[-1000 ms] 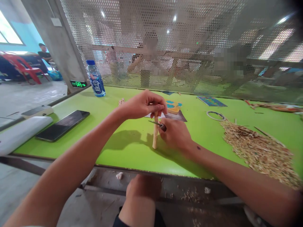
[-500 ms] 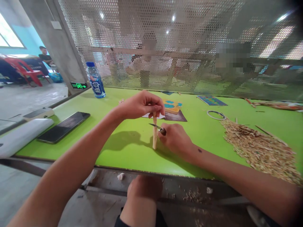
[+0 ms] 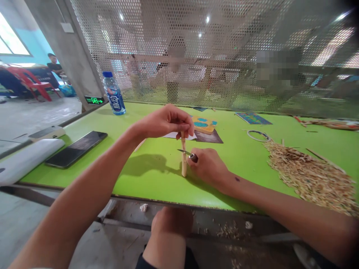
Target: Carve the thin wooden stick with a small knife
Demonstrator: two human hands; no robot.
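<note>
I see the green table (image 3: 146, 179) with its near edge just below the stick; shavings pile (image 3: 308, 175) well right of the stick, phone (image 3: 75, 148) well left, bottle (image 3: 113, 93) far back-left; open room on both sides of the stick. Stick (image 3: 183, 164) stands upright on the table; left hand (image 3: 165, 121) pinches its top; right hand (image 3: 209, 166) is closed around a knife (image 3: 186, 152), blade across the stick. Risks, my read: blade slips toward left fingers; stick base skids toward the near edge.
</note>
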